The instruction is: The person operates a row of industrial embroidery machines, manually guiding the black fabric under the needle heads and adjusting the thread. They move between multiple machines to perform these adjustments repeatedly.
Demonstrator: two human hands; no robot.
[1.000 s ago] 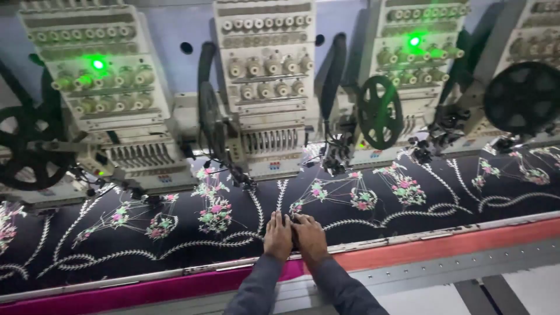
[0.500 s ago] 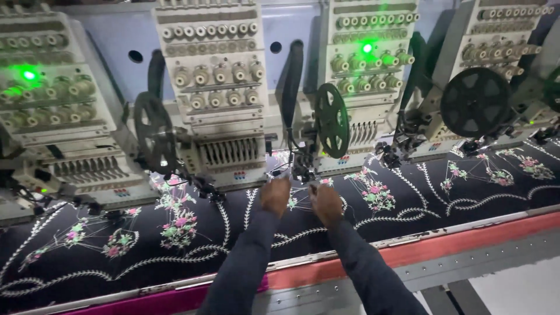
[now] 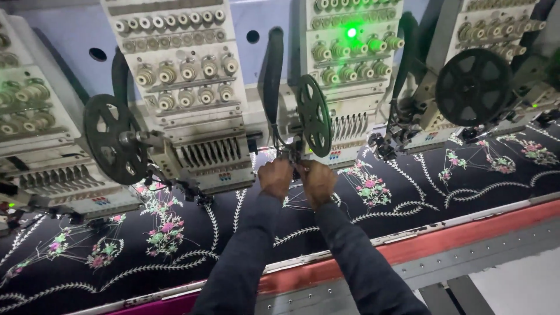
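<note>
Black floral-embroidered fabric (image 3: pixel 408 192) now lies below both hands, the left hand (image 3: pixel 275 178) and right hand (image 3: pixel 318 182) risen toward twelve o'clock, fingers seemingly pinching the needle mechanism (image 3: pixel 293 156).

My left hand (image 3: pixel 275 177) and right hand (image 3: pixel 318 181) are bare, without gloves or rings that I can see. Behind each wrist runs a long dark grey-blue fabric sleeve (image 3: pixel 245 251), plain, softly creased, snug at the cuff.

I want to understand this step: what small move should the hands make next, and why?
Probably keep both hands at the needle area and finish the fine finger work: the left hand and right hand meet just below the black reel, fingertips together above the cloth.
</note>
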